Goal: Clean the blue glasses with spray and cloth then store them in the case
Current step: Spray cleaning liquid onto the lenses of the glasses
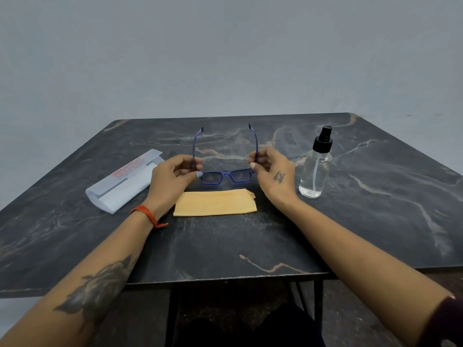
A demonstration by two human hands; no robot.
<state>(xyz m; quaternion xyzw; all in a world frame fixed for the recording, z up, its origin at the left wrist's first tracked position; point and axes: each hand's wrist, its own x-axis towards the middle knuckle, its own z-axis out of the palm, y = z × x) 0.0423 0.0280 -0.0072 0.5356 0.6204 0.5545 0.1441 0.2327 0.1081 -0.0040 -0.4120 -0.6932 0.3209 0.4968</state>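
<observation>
Head view: blue glasses [225,175] at table centre, temples unfolded, pointing to 12. Left hand [172,177] pinches left temple, right hand [273,171] pinches right one. Cloth [215,202] just at 6 of frame, spray bottle [316,166] at 3, case [122,182] at 9. Tip imo: keep fingers off lenses, one hand should hold frame steady, other fetch spray.

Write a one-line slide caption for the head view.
Both hands hold blue glasses by the temples above a yellow cloth, case left, spray bottle right.

Plain room: marble-look table [250,241], bare wall [225,46]
</observation>
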